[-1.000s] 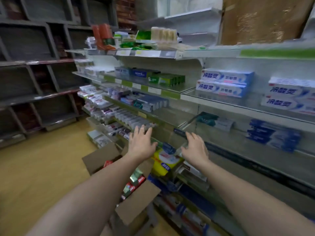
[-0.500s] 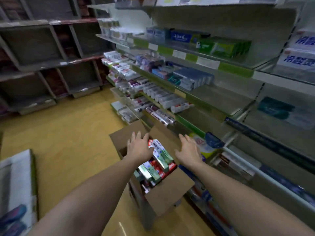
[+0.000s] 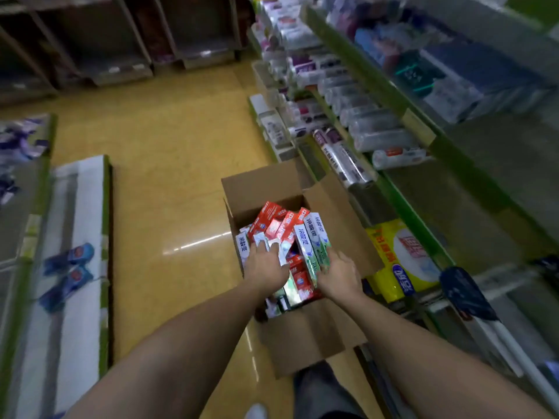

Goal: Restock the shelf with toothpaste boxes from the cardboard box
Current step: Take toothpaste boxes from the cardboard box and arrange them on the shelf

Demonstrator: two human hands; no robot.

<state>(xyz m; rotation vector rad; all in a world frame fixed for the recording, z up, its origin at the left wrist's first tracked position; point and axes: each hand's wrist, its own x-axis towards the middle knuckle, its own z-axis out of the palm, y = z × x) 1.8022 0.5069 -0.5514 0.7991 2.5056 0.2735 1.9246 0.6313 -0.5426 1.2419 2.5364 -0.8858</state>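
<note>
Down on the glossy yellow floor (image 3: 169,176), just beside the green-edged metal shelf (image 3: 423,137), the open brown cardboard box (image 3: 302,337) holds a jumble of red and white-and-green toothpaste boxes (image 3: 272,222). They are probably light, thin stiff card with slick printed faces that dent if squeezed hard, so a grip across the long sides near the middle seems best. The left hand (image 3: 266,267) rests on the pile, fingers spread and fairly straight, holding nothing. The right hand (image 3: 340,276) lays extended fingers against one tilted white-and-green box (image 3: 311,237), not visibly curled round it.
</note>
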